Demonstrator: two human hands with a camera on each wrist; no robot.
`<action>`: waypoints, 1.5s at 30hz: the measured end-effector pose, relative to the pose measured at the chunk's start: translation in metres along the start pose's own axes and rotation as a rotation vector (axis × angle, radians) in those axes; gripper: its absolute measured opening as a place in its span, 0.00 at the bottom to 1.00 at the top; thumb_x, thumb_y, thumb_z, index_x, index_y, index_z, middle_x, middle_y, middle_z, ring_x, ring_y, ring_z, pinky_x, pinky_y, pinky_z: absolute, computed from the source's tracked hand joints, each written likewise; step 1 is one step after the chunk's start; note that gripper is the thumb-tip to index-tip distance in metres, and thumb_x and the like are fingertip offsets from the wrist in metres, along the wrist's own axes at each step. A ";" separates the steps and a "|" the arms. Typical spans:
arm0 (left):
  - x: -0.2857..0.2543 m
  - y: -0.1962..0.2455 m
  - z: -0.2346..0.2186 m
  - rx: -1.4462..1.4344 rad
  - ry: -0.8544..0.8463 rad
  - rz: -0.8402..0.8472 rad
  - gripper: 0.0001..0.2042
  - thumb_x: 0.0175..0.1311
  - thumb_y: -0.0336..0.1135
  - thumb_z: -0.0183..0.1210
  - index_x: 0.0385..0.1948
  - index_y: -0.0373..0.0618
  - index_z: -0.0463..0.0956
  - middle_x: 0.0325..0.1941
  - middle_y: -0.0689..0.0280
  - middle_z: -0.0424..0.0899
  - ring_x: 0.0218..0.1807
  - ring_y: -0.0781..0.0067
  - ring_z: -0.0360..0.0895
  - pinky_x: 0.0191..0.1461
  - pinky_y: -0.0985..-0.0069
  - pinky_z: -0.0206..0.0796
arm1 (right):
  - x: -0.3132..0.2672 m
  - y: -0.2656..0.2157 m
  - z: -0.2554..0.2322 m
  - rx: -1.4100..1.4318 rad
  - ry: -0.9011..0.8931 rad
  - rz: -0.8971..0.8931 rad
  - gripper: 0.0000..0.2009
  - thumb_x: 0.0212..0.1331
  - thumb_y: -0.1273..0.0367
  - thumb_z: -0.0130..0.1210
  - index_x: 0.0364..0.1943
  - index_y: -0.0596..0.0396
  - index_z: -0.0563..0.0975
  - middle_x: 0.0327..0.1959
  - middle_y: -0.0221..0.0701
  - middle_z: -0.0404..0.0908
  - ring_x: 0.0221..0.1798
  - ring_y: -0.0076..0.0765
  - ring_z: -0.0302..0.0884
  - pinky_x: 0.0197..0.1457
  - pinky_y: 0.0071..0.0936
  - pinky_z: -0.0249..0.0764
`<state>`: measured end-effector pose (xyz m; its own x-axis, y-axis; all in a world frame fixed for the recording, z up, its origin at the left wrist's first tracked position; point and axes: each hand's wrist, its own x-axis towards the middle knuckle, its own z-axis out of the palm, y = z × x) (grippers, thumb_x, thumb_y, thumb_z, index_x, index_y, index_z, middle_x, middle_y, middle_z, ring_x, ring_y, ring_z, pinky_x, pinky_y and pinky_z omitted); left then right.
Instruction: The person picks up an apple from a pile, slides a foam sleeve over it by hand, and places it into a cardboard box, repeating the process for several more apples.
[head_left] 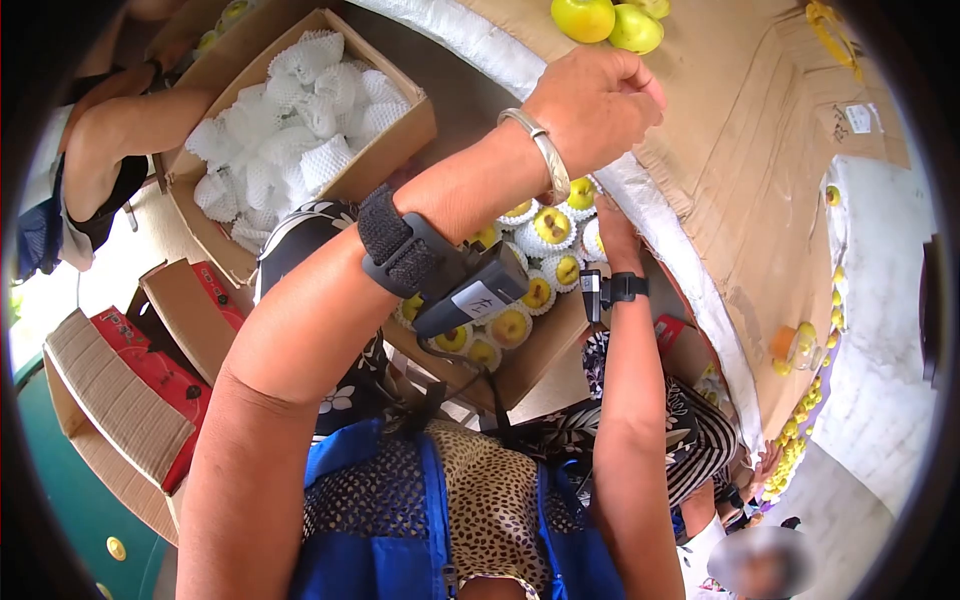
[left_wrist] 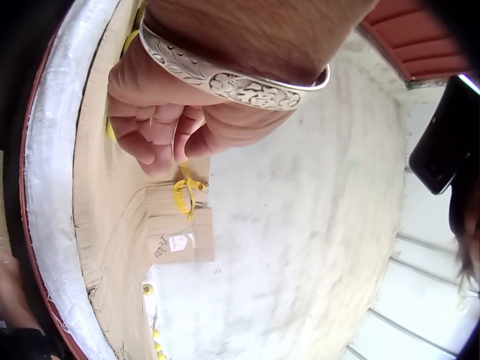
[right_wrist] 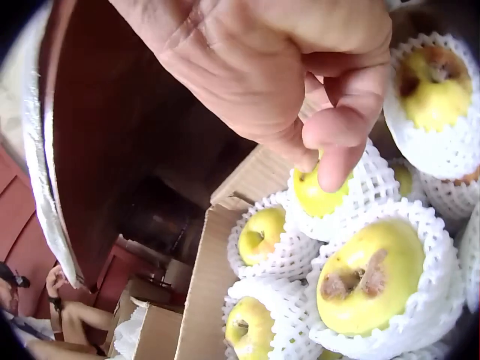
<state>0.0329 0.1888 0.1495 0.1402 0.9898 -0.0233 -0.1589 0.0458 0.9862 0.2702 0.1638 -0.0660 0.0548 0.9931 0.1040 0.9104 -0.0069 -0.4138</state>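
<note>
Over the cardboard-covered table, my left hand (head_left: 595, 105) hangs beside yellow-green fruits (head_left: 583, 18). Its fingers curl loosely with nothing visible in them in the left wrist view (left_wrist: 169, 112). My right hand (head_left: 617, 235) reaches into a carton of yellow apples in white foam nets (head_left: 553, 226). Seen from the right wrist, the thumb and a finger of that hand (right_wrist: 300, 82) pinch the top of a netted apple (right_wrist: 319, 193). A larger apple with brown blemishes (right_wrist: 371, 277) lies just below it, and a carton wall (right_wrist: 196, 292) stands to the left.
A carton of empty white foam nets (head_left: 290, 130) stands at the upper left, with red-and-brown cartons (head_left: 150, 370) below it. The table's white wrapped edge (head_left: 680, 250) runs beside the apple carton. A jar (head_left: 803, 345) and small yellow fruits stand along the right. Other people are at both sides.
</note>
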 end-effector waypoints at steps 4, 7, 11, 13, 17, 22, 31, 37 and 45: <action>0.002 -0.003 0.001 0.002 -0.002 -0.010 0.07 0.47 0.32 0.54 0.26 0.40 0.77 0.26 0.62 0.79 0.29 0.71 0.76 0.35 0.77 0.67 | 0.000 -0.066 -0.023 -0.026 -0.201 0.082 0.12 0.45 0.62 0.59 0.32 0.54 0.78 0.34 0.39 0.78 0.42 0.44 0.75 0.48 0.36 0.67; 0.002 -0.004 0.003 -0.017 0.006 0.012 0.08 0.47 0.32 0.54 0.25 0.39 0.77 0.26 0.61 0.79 0.30 0.69 0.77 0.36 0.76 0.67 | 0.007 -0.080 -0.014 -0.249 -0.409 0.059 0.18 0.42 0.63 0.64 0.38 0.55 0.76 0.41 0.40 0.77 0.48 0.45 0.71 0.52 0.41 0.65; 0.002 0.001 0.000 0.031 0.011 0.019 0.09 0.47 0.32 0.51 0.25 0.39 0.77 0.27 0.57 0.80 0.32 0.64 0.77 0.38 0.73 0.68 | 0.003 -0.078 -0.005 -0.364 -0.224 -0.138 0.22 0.42 0.64 0.63 0.42 0.61 0.73 0.45 0.41 0.75 0.51 0.47 0.69 0.55 0.41 0.64; 0.003 0.000 -0.001 0.048 0.026 0.046 0.09 0.47 0.32 0.51 0.25 0.39 0.77 0.27 0.56 0.80 0.32 0.62 0.77 0.38 0.72 0.68 | 0.006 -0.078 -0.007 -0.414 -0.272 -0.172 0.21 0.43 0.65 0.62 0.41 0.60 0.73 0.43 0.41 0.75 0.51 0.46 0.70 0.54 0.42 0.65; 0.006 0.000 -0.005 0.062 0.048 0.073 0.08 0.47 0.32 0.50 0.24 0.39 0.77 0.28 0.56 0.80 0.33 0.59 0.78 0.39 0.71 0.69 | 0.014 -0.073 0.009 -0.374 -0.275 -0.148 0.12 0.44 0.69 0.58 0.35 0.57 0.75 0.38 0.40 0.77 0.47 0.47 0.72 0.50 0.42 0.68; 0.008 -0.003 -0.005 0.068 0.048 0.096 0.08 0.47 0.32 0.50 0.24 0.40 0.77 0.28 0.56 0.80 0.33 0.60 0.78 0.40 0.71 0.69 | 0.008 -0.069 0.006 -0.197 -0.254 -0.117 0.08 0.51 0.71 0.52 0.33 0.60 0.74 0.38 0.43 0.76 0.47 0.50 0.71 0.50 0.43 0.66; 0.005 -0.002 0.000 0.127 -0.054 0.033 0.06 0.57 0.32 0.51 0.32 0.42 0.74 0.32 0.67 0.80 0.32 0.81 0.74 0.32 0.84 0.65 | 0.001 -0.047 0.009 -0.091 -0.254 -0.067 0.12 0.53 0.71 0.48 0.42 0.61 0.70 0.46 0.48 0.72 0.51 0.53 0.67 0.55 0.44 0.62; 0.009 -0.005 0.005 0.098 0.004 0.034 0.07 0.48 0.32 0.55 0.27 0.41 0.77 0.25 0.62 0.79 0.29 0.70 0.76 0.35 0.76 0.67 | 0.004 -0.034 0.028 -0.289 -0.103 -0.253 0.16 0.46 0.73 0.53 0.43 0.58 0.70 0.43 0.43 0.72 0.47 0.51 0.69 0.50 0.42 0.66; 0.001 0.003 -0.003 -0.112 -0.217 -0.080 0.05 0.59 0.29 0.49 0.30 0.39 0.72 0.27 0.67 0.76 0.30 0.81 0.71 0.33 0.85 0.63 | -0.028 -0.082 0.004 -0.092 -0.279 -0.086 0.13 0.55 0.65 0.48 0.41 0.58 0.72 0.39 0.43 0.74 0.47 0.50 0.69 0.48 0.44 0.67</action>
<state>0.0296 0.1907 0.1520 0.3615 0.9308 -0.0534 -0.2443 0.1498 0.9581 0.1924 0.1371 -0.0385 -0.1272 0.9842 -0.1231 0.9408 0.0805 -0.3293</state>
